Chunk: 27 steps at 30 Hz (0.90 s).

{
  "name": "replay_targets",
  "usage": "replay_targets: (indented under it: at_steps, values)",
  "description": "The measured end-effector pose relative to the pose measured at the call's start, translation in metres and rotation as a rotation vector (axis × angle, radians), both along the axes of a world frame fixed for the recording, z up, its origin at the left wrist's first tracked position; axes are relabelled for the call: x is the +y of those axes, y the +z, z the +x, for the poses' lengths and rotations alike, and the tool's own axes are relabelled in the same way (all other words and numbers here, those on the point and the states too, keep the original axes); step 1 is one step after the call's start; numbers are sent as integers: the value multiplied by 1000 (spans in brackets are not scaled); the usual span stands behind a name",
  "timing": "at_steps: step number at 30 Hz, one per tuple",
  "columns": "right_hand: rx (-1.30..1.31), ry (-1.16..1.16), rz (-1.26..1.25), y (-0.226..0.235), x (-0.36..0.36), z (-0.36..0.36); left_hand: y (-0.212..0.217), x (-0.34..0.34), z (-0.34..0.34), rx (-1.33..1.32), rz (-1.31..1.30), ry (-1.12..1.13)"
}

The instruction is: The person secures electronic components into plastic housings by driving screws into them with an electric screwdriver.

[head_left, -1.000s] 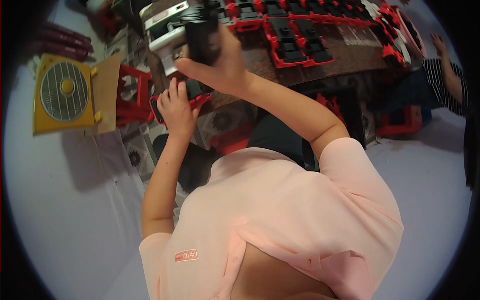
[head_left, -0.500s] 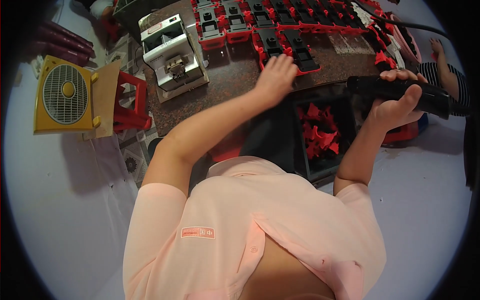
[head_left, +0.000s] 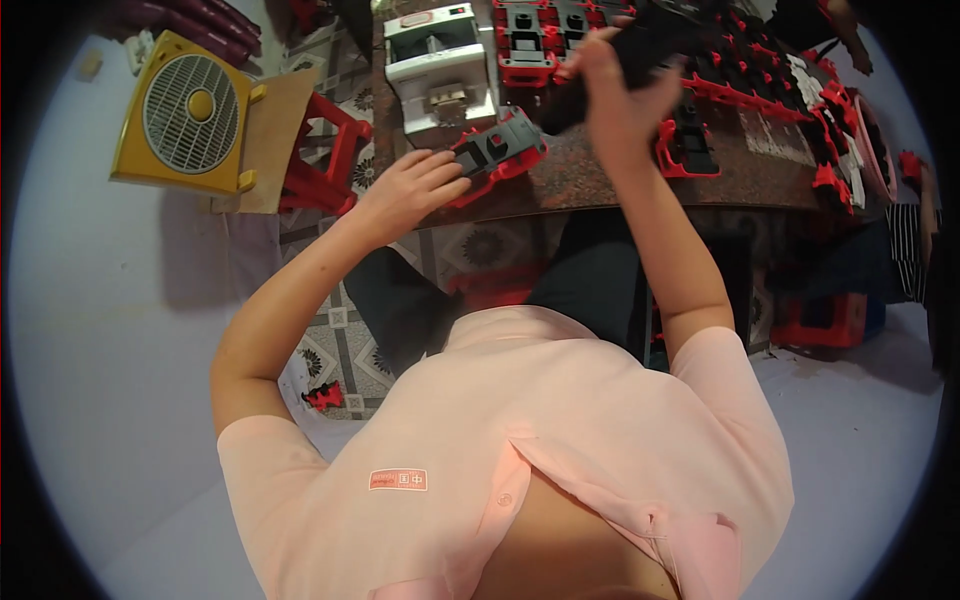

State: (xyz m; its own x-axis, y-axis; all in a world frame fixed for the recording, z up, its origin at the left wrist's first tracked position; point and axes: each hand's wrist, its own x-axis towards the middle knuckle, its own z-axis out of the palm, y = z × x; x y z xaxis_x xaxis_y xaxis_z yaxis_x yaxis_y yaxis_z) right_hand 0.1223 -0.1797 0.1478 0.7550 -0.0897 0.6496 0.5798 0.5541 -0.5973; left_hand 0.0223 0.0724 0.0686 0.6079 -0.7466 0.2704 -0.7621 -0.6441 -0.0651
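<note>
My left hand (head_left: 415, 190) grips the near end of a red-and-black plastic housing (head_left: 500, 150), fingers over its top and thumb hidden. The housing lies tilted at the table's front edge, close before a white screw feeder machine (head_left: 438, 75). Raised over the table, my right hand (head_left: 628, 110) is closed around a black cylindrical electric screwdriver (head_left: 655, 45). Its lower end points down left, near the housing and apart from it. Motion blurs the tool and the right fingers. Behind the right wrist sits another red-and-black housing (head_left: 690, 150).
Rows of similar housings (head_left: 530, 45) fill the back of the speckled table (head_left: 590, 185). A pink-rimmed basket (head_left: 875, 145) stands far right, near another person's striped garment (head_left: 903, 250). At left are a yellow box fan (head_left: 185, 105) and a red stool (head_left: 325, 150). A red piece (head_left: 323, 396) lies on the floor.
The view has turned right-to-left across the scene. My left hand has brought one housing from the front row toward the screw feeder. The right hand has swung the screwdriver up and inward over the table.
</note>
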Motion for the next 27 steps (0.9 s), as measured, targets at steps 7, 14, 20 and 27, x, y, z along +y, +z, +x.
replay_targets:
  at_steps: [7,14,20,27]
  values:
    - [-113,-62,-171,-42,107,37,-7,-46,-8,63,-342,413]
    - [-149,-139,-342,-45,133,41,-48,-75,-14,-83,-93,693]
    - [-224,-321,-465,-45,134,50,-54,-73,-7,-44,-259,603]
    - [-183,-193,-330,-4,137,22,-55,-72,-5,-41,-371,598]
